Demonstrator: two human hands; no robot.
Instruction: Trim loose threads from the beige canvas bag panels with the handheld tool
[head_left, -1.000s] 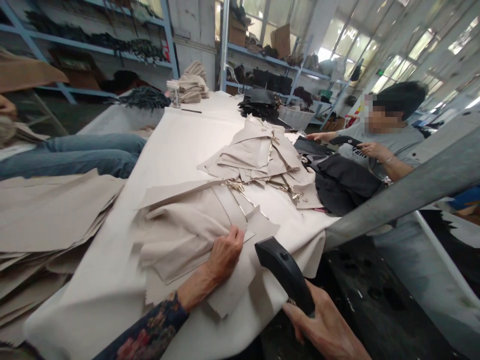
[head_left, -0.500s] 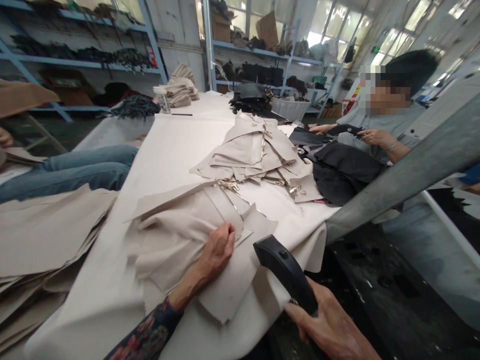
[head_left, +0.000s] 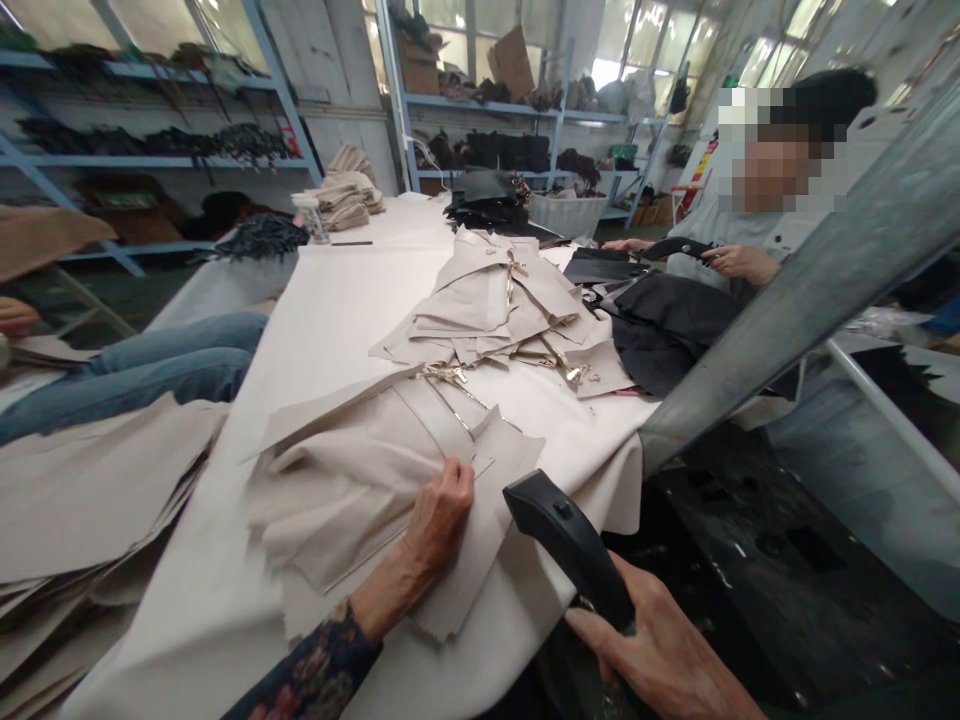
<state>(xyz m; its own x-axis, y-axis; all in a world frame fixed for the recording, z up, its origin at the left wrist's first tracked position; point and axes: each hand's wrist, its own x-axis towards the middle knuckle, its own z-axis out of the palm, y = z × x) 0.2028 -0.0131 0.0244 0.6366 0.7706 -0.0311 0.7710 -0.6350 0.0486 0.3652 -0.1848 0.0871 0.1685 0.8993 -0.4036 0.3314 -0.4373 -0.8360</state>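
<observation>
Beige fabric pieces (head_left: 352,470) lie creased on the near part of the white-covered table (head_left: 300,330). My left hand (head_left: 442,515) is closed on the edge of this fabric, fingertips pinched together beside a pale strip. Gold zippers with metal pulls (head_left: 446,375) lie at the fabric's upper edge. In my right hand (head_left: 645,620) is a black curved handheld tool (head_left: 570,540), its flat head pointing up and left over the table's right edge. Farther back rests a pile of beige pieces with gold zippers (head_left: 487,300).
A grey metal post (head_left: 787,320) slants along the right side. Beyond it a person handles black material (head_left: 667,325). Stacked beige sheets (head_left: 105,490) and another person's jeans-clad legs (head_left: 172,365) are at the left. Folded beige cloth (head_left: 346,190) sits at the back.
The view has shifted slightly, so the table items appear a little farther left. My left hand has turned slightly more upright while still pinching the fabric. The tool remains in my right hand.
</observation>
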